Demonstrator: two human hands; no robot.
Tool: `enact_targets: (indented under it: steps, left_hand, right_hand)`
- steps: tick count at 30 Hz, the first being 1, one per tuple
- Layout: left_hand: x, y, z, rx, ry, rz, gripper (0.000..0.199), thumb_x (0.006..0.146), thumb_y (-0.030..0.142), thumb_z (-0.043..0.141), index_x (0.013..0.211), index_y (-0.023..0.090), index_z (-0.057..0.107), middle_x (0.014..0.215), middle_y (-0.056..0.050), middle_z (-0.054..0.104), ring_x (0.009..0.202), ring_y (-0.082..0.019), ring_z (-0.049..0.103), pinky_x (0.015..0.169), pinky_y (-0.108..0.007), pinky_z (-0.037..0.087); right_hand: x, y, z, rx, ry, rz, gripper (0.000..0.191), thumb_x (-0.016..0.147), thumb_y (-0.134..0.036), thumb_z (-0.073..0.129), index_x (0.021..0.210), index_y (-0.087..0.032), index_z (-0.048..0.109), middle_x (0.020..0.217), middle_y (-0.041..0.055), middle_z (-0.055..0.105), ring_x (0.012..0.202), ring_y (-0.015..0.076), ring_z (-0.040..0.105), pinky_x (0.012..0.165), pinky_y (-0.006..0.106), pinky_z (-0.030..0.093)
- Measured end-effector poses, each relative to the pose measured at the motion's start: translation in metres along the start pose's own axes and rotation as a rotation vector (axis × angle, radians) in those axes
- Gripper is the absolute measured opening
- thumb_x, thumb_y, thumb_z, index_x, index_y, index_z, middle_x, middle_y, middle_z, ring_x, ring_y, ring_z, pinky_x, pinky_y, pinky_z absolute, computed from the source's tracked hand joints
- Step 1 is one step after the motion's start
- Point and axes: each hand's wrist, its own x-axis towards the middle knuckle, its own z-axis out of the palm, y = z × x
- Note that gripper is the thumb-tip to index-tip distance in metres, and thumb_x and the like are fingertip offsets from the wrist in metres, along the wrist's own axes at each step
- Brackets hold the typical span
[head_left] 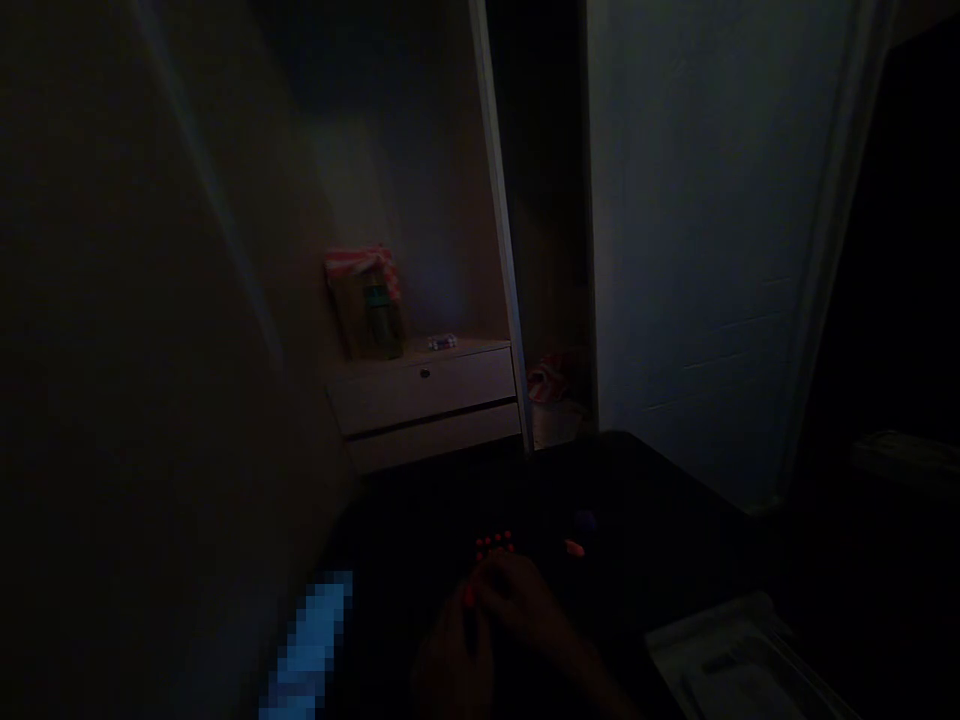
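Note:
The room is very dark. On a black surface point(420, 540), my left hand point(454, 650) is at the bottom centre, its fingers closed near a small red piece point(469, 596). My right hand point(521, 595) reaches in from the lower right, its fingers closed and meeting the left fingertips around the red piece. Which hand grips it is hard to make out. Just beyond the fingertips lie several small red dots point(497, 538) in rows. To the right of them are an orange-pink piece point(574, 548) and a dark purple round thing point(585, 521).
A clear packet point(742, 660) lies at lower right, a pixelated bright patch point(307, 650) at lower left. Behind stand drawers point(427, 390) with a green-lidded bottle point(383, 325) and red-white cloth point(356, 262). A pale panel point(697, 220) rises at right.

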Motion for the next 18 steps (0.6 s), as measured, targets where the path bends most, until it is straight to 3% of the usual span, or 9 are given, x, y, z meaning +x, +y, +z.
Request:
enact_targets:
  steps: [6,18]
  left_hand:
    - [0.0021,-0.0008,-0.0016,-0.023,-0.064,-0.013,0.043,0.096,0.035,0.041,0.127,0.022,0.067,0.131,-0.007,0.072,0.111,-0.023,0.071,0.094,-0.034,0.053]
    - [0.001,0.0033,-0.0032,-0.009,-0.04,-0.019,0.038,0.096,0.034,0.043,0.119,0.022,0.071,0.121,-0.007,0.076,0.1,-0.023,0.073,0.087,-0.033,0.054]
  right_hand:
    - [-0.0013,0.0024,0.0006,-0.001,0.007,-0.041,0.008,0.092,-0.02,0.062,0.092,-0.022,0.07,0.095,0.0031,0.074,0.089,0.0188,0.067,0.082,0.03,0.05]
    - [0.0008,0.0021,0.0024,-0.005,0.045,-0.032,0.008,0.087,-0.014,0.064,0.088,-0.02,0.07,0.092,0.0036,0.074,0.086,0.0195,0.068,0.079,0.03,0.049]
